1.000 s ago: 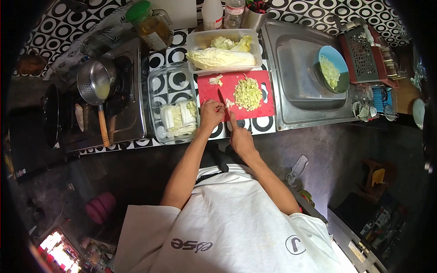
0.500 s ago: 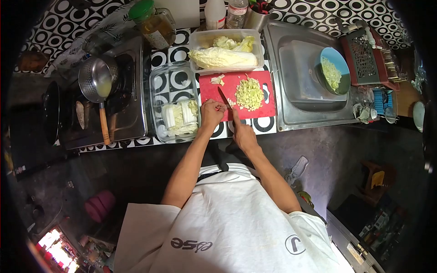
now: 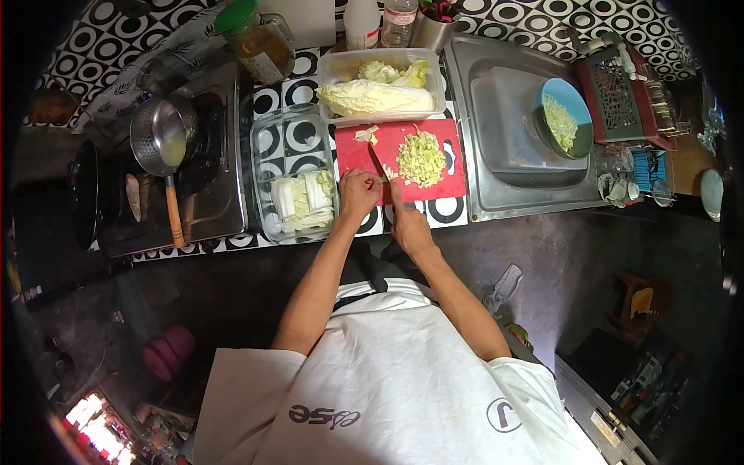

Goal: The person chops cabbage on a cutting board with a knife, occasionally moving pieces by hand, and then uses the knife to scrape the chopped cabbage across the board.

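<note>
My right hand (image 3: 411, 227) is closed round the handle of a knife (image 3: 377, 158), its index finger stretched along the top. The blade lies over the red cutting board (image 3: 350, 155), angled to the upper left. Beside the blade, my left hand (image 3: 359, 194) has its fingers curled and pressed together at the board's lower left; what they hold is too small to make out. A pile of chopped cabbage (image 3: 421, 159) sits on the board's right half. A few pale scraps (image 3: 366, 136) lie near its upper left.
Behind the board stands a plastic container with napa cabbage (image 3: 376, 98). A glass dish (image 3: 258, 167) with cut cabbage is at the left, near a stove with a saucepan (image 3: 159, 147). Rightward, a blue bowl (image 3: 583, 105) of shredded cabbage rests in the sink (image 3: 496, 203).
The whole view has shifted slightly to the left. Both hands and the knife keep nearly the same place over the board.
</note>
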A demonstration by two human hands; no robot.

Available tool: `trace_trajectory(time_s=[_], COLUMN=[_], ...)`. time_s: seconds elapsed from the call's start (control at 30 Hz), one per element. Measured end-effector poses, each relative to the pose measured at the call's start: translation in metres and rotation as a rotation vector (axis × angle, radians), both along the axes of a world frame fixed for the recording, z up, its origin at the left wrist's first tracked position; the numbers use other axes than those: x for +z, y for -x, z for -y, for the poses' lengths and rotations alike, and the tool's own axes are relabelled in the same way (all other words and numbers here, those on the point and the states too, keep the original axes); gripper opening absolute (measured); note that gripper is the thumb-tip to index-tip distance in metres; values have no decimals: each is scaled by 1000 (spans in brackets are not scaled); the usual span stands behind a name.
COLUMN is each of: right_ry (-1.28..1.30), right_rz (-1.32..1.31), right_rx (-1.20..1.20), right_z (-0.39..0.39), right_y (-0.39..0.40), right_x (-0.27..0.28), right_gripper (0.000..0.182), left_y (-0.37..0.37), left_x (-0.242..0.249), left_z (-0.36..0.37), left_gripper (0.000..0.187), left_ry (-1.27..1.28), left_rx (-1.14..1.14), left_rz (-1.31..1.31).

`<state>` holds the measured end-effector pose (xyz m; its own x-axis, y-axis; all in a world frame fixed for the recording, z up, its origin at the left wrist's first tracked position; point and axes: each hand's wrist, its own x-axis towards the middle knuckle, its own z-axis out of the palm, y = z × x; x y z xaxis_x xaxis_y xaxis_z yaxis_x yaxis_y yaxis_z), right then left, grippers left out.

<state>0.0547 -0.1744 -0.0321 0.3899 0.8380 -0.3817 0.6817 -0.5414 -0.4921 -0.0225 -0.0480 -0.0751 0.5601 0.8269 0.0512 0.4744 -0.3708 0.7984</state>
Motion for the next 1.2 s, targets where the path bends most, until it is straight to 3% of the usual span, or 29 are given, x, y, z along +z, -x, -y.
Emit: trace_trajectory(time_s=[0.53,0.7,0.77,0.87,1.2], right_ry=[60,86,38,2,18], right_rz=[-103,-90,-67,-70,-90], right_rx=[-111,-49,-62,-40,-26], right_z=[-17,7,9,17,-3], right_y=[11,22,17,11,-3], right_x=[49,14,12,-9,7], right_gripper=[82,86,88,92,91], left_y=[1,2,1,2,1], left_x=[-3,-7,3,-5,0], left_z=[-2,-3,-1,-3,-2], left_gripper=[13,9,10,12,10], left_ry=[47,27,165,59,58], left_rx=[9,24,65,2,15], left_rz=[-7,-1,21,-34,10])
